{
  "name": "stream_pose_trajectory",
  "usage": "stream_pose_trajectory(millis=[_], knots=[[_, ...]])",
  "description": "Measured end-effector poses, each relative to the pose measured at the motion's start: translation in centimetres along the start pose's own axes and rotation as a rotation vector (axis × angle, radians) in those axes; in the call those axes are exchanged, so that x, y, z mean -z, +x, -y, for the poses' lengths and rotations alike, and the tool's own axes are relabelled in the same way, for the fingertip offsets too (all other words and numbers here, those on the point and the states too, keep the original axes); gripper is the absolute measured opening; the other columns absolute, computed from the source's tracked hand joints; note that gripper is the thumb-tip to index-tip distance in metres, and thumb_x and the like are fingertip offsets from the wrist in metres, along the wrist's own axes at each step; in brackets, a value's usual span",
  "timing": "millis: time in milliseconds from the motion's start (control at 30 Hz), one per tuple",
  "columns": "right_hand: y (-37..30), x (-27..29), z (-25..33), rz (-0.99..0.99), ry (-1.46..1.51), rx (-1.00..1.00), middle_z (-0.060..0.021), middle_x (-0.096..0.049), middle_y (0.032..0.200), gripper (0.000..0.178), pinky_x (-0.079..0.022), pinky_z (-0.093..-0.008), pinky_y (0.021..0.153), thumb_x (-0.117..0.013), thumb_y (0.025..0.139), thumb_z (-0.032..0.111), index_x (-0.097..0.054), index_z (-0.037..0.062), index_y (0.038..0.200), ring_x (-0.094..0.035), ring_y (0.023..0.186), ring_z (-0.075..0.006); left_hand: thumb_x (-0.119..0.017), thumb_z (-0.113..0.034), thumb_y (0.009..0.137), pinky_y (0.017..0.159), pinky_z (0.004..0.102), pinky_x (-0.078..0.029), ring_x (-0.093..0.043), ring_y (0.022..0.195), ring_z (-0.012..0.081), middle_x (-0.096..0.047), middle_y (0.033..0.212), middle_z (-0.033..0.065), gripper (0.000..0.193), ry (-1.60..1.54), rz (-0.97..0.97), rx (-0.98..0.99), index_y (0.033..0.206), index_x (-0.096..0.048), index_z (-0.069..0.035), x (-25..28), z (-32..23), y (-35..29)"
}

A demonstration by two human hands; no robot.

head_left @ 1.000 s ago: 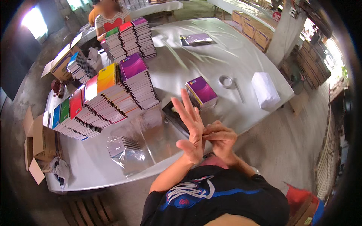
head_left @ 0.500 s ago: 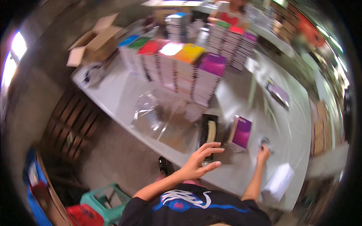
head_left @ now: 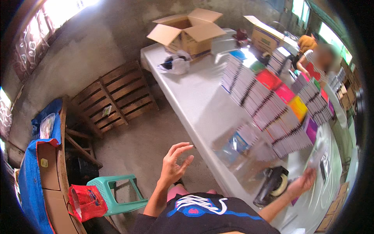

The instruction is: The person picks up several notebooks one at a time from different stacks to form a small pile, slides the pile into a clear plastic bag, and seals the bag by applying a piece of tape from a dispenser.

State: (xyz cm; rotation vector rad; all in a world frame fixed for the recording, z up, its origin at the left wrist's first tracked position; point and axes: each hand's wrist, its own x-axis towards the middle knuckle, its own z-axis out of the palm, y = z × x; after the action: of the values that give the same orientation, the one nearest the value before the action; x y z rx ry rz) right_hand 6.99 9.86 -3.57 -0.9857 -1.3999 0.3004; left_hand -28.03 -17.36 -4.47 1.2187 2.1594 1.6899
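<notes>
My left hand (head_left: 175, 163) is raised over the floor beside the table's near edge, fingers curved and apart, holding nothing. Over the table, my right hand (head_left: 303, 183) is smeared by motion; whether its fingers hold anything is unclear. It is nearest to a black tape dispenser (head_left: 271, 185) carrying a pale roll of tape. Beyond the dispenser rise tall stacks of spiral notebooks (head_left: 269, 111) with blue, green, red, pink, yellow and purple covers. Clear plastic wrapping (head_left: 235, 145) lies in front of them.
An open cardboard box (head_left: 193, 41) and a white plastic bag (head_left: 175, 64) sit at the table's far left end. On the floor side are a wooden pallet (head_left: 117, 97), a green stool (head_left: 117, 187) and a red bag (head_left: 87, 201). Another person (head_left: 311, 66) is across the table.
My view has swung left, so the table and notebook stacks appear farther right. My left hand is now away from the tape dispenser, over the floor. My right hand appears nearer the dispenser.
</notes>
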Motion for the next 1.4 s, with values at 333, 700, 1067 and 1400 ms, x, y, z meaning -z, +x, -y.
stream_pose_trajectory(millis=[333,700,1067,1400], knots=[[-10.4,-44.5,20.6,0.795,0.928,-0.312,-0.0022,-0.065,0.086,0.020,-0.045,-0.0202,0.066,-0.068,0.084,0.010,-0.066,0.0026,0.103,-0.056,0.074,-0.0069,-0.066,-0.022,0.086,0.084,0.0335,-0.048,-0.060,0.102,0.0207,-0.059,0.117,0.0080,0.031,-0.129,-0.032,0.285,0.114,-0.063,-0.010,13.8,12.8,8.9],[-16.2,-74.4,21.2,1.061,0.586,-0.026,-0.0060,-0.070,0.078,0.020,-0.047,-0.0240,0.063,-0.064,0.089,0.019,-0.069,0.0006,0.091,-0.061,0.072,-0.0075,-0.064,-0.021,0.088,0.091,0.0338,-0.047,-0.057,0.108,0.0201,-0.056,0.122,0.0083,0.034,-0.245,0.273,0.351,0.119,-0.059,-0.007,14.5,23.1,26.5],[-16.5,-79.4,20.7,1.009,0.018,0.406,-0.0161,-0.054,0.107,0.030,-0.042,-0.0428,0.085,-0.057,0.090,0.028,-0.064,0.0033,0.104,-0.053,0.099,-0.0352,-0.066,-0.034,0.085,0.089,0.0485,-0.045,-0.055,0.106,0.0280,-0.025,0.146,0.0131,0.086,-0.707,0.041,0.881,0.147,-0.009,-0.019,13.4,33.6,42.0],[-15.8,-74.9,21.5,1.043,0.107,-0.025,-0.0157,-0.051,0.125,0.062,-0.044,-0.0386,0.093,-0.075,0.074,0.026,-0.051,0.0099,0.129,-0.052,0.111,-0.0326,-0.062,-0.055,0.080,0.077,0.0528,-0.049,-0.049,0.098,0.0298,-0.030,0.136,0.0116,0.090,-0.967,0.165,1.113,0.145,-0.007,-0.024,12.9,34.2,49.0]])
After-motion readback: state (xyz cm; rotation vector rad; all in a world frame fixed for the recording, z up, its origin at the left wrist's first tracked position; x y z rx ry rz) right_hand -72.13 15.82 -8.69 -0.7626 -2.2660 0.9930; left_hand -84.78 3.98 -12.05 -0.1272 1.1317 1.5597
